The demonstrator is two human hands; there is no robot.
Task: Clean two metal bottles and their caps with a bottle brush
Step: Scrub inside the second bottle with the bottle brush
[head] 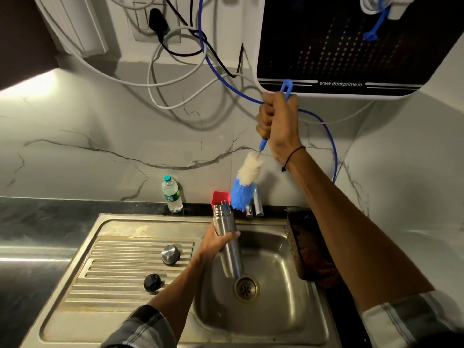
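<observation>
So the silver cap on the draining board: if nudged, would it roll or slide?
The silver cap looks round and domed, so tipped sideways it would probably roll. Sitting flat across the draining board's ridges, it likely stays put. Its polished metal may be slippery when wet.

— How's the light?
— Dim and warm. The brightest patch glows on the wall (35, 84) at upper left, with glare streaking the table (30, 257) at its left edge.
— Sharpness?
— Soft overall; the metal bottle (229, 243) smears with motion blur. Wide-angle bending curves the edges, and the corners fall dark.
</observation>
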